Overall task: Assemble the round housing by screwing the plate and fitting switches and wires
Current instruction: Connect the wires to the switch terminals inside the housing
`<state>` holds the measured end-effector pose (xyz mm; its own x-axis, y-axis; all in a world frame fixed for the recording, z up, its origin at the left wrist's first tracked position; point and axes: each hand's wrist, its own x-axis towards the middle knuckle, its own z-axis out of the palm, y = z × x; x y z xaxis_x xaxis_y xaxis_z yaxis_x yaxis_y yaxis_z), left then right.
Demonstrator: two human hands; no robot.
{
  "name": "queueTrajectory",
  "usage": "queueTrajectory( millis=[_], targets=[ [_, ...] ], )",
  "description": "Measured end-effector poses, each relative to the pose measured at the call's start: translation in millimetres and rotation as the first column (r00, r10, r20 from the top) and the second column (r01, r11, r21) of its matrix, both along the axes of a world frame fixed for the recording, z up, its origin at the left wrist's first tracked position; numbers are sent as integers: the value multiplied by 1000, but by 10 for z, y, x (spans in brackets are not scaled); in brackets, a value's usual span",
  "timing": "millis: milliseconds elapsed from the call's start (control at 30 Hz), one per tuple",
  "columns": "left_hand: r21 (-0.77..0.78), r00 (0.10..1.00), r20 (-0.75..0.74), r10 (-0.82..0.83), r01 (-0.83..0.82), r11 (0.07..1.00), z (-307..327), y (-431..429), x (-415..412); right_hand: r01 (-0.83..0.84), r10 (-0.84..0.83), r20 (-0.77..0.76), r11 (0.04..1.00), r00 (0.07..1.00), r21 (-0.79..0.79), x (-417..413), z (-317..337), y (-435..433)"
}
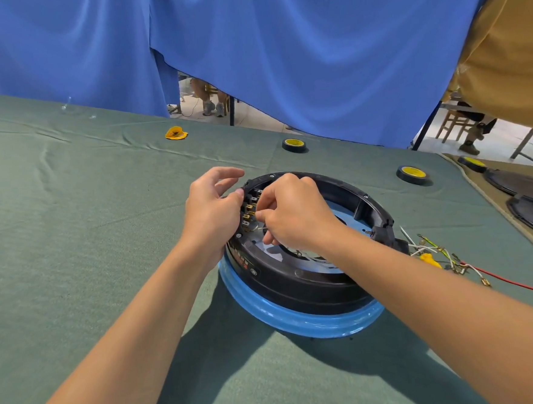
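The round black housing (299, 286) with a blue lower rim lies on the green cloth at the middle. Several switches with brass terminals (249, 211) line its inner left wall. My left hand (210, 210) holds the housing's left edge, thumb pressed at the rim by the switches, other fingers loosely curled. My right hand (293, 214) reaches inside and pinches a thin white wire (258, 229) close to the terminals. The shiny plate (313, 257) shows on the housing's floor, partly hidden by my right forearm.
Loose wires (445, 257), white, green-yellow and red with ring terminals, lie right of the housing. Two tape rolls (294, 144) (412, 174) sit behind it, a yellow scrap (176, 133) further left. Black parts (529, 193) rest at the right edge. A blue curtain hangs behind.
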<state>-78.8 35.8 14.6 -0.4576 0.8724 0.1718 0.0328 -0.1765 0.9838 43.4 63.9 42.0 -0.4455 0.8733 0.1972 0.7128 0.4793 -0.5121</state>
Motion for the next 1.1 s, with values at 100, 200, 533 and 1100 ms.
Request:
queueTrajectory(
  millis=[100,200,533,1100],
  targets=[
    [8,1000,1,1,-1,1000,3,-4,2,-6,6,17,1000,1000,3,4,16,13],
    [11,1000,9,0,0,1000,7,-3,-2,-17,17,9,1000,1000,9,-5,27,23],
    [23,1000,-17,15,-15,1000,-4,18,-4,-45,45,-17,999,999,0,5,12,19],
    [-93,943,-330,38,-73,993,106,-19,15,-270,243,203,955,949,119,503,133,-212]
  ],
)
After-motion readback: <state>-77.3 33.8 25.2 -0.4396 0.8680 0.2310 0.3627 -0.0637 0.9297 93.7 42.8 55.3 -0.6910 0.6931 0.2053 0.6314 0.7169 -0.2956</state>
